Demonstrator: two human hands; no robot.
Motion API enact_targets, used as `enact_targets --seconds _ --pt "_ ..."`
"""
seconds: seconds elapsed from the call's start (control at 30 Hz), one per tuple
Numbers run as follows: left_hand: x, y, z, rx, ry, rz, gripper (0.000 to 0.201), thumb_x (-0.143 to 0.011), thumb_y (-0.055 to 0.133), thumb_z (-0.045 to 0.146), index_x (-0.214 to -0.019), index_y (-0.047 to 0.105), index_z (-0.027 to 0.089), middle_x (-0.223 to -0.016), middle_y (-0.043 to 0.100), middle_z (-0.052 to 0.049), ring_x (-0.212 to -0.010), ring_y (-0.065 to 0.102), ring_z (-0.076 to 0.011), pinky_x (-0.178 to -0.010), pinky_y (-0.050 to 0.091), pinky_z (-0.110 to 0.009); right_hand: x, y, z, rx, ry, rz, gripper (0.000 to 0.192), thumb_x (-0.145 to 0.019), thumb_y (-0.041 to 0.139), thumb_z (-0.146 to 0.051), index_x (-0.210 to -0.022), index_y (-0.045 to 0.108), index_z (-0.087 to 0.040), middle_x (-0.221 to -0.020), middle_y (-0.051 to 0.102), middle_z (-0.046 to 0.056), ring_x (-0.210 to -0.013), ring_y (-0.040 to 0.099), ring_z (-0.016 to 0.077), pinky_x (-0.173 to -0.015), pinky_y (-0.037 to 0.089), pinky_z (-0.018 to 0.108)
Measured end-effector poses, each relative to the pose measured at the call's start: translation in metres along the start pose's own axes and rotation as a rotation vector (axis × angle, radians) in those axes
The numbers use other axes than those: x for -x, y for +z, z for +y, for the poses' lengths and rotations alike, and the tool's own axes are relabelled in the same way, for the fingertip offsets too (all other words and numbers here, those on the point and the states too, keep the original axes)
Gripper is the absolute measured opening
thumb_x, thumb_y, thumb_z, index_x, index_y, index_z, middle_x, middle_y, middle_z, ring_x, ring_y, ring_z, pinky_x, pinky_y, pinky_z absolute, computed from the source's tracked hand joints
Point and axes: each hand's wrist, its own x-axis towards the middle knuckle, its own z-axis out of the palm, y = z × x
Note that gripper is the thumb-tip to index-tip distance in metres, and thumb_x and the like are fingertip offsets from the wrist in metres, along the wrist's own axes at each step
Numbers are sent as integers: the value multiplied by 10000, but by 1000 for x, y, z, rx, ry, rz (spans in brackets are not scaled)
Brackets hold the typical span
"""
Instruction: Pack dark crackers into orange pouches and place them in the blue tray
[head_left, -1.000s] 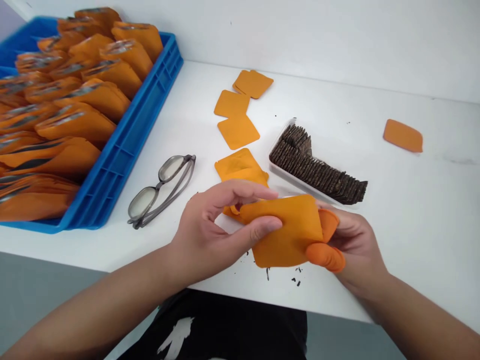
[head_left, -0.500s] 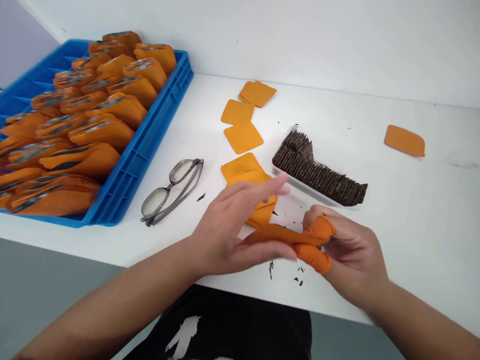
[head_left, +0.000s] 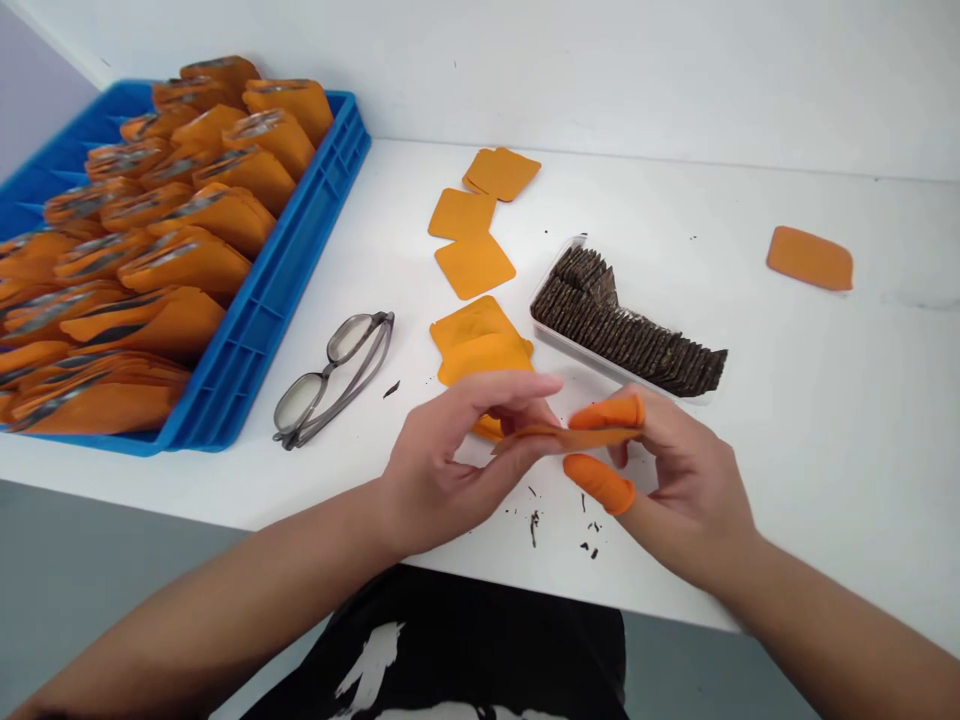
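Mid-cycle by the look of it. Left hand [head_left: 442, 460] and right hand [head_left: 675, 480] pinching one flat orange pouch [head_left: 570, 437] between them, edge-on to the camera, held just above the table [head_left: 825, 420] near its front edge. Left thumb and fingers closed on one end; right thumb and forefinger, both in orange finger cots [head_left: 600, 482], closed on the other. Cannot tell whether anything is inside the pouch.

Done, judging by the layout: blue crate [head_left: 262, 320] at left mostly full of bulging pouches [head_left: 187, 260] with dark contents showing at the mouths.

Left: several flat pouches [head_left: 474, 265] on the table between crate and tray, one more [head_left: 810, 258] well apart at far right.

Clear tray [head_left: 541, 322] just behind the hands holding a row of dark squares [head_left: 630, 335] on edge, leaning. Dark crumbs [head_left: 534, 520] under the hands. Glasses [head_left: 330, 375] folded beside the crate.
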Motion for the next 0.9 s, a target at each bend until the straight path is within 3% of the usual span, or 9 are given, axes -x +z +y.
enact_targets --seconds 0.07,0.13,0.2,0.3,0.43,0.5,0.6,0.7,0.9 --pt "-2 -1 1 -16 38 -53 497 -885 745 17 -1334 639 201 -1002 780 -27 -886 743 -106 -840 635 -193 -3 0 1 23 -62 -31 137 -944 761 -248 -1079 757 -267 -767 576 -27 -656 531 113 -559 444 259" --pt "-4 -4 2 -42 46 -135 448 -895 716 2 -1296 654 192 -1059 791 -41 -932 749 -103 -867 630 -181 -4 2 2 -54 -70 -86 53 -963 740 -216 -975 771 -258 -710 562 -36 -597 504 92 -504 406 233" --pt "-5 -6 4 -61 78 -187 483 -870 699 -13 -1304 644 193 -1142 781 -58 -1042 741 -125 -932 626 -208 -5 3 2 -111 -33 -114 118 -954 760 -217 -839 739 -238 -644 511 -50 -548 446 79 -460 353 222" --pt "-5 -8 8 -110 78 -212 664 -784 735 47 -1412 573 189 -1327 707 -109 -1273 667 -207 -1127 575 -332 -2 5 -1 -88 22 -33 274 -939 781 -243 -722 616 -217 -633 453 -52 -554 400 85 -463 328 237" --pt "-3 0 9 -135 -20 -305 764 -828 847 308 -1504 500 227 -1513 578 -173 -1436 568 -303 -1213 521 -470 3 5 -6 24 -115 62 460 -925 788 -217 -651 418 -200 -605 360 -52 -551 358 89 -472 300 257" --pt "-2 8 9 -82 -9 -339 795 -855 844 362 -1536 457 225 -1494 602 -179 -1425 579 -301 -1191 542 -466 5 5 -9 51 -190 15 459 -935 779 -232 -669 406 -203 -605 398 -48 -551 399 88 -464 334 242" --pt "-1 19 7 22 46 -344 741 -848 768 196 -1521 459 150 -1401 656 -180 -1344 633 -268 -1138 582 -387 5 7 -11 88 -238 -32 437 -972 754 -311 -694 432 -209 -602 474 -50 -537 437 77 -459 381 206" --pt "0 23 5 78 50 -327 671 -826 680 131 -1475 511 103 -1332 661 -187 -1267 672 -249 -1091 605 -343 2 8 -13 96 -242 -19 491 -961 772 -404 -681 420 -208 -562 451 -60 -497 398 69 -425 358 192" --pt "3 11 -7 20 128 -343 730 -917 683 328 -1576 447 118 -1390 671 -204 -1270 682 -256 -1078 607 -376 -4 10 -15 86 -202 -31 356 -960 765 -458 -770 596 -209 -627 569 -39 -534 480 74 -455 419 171"
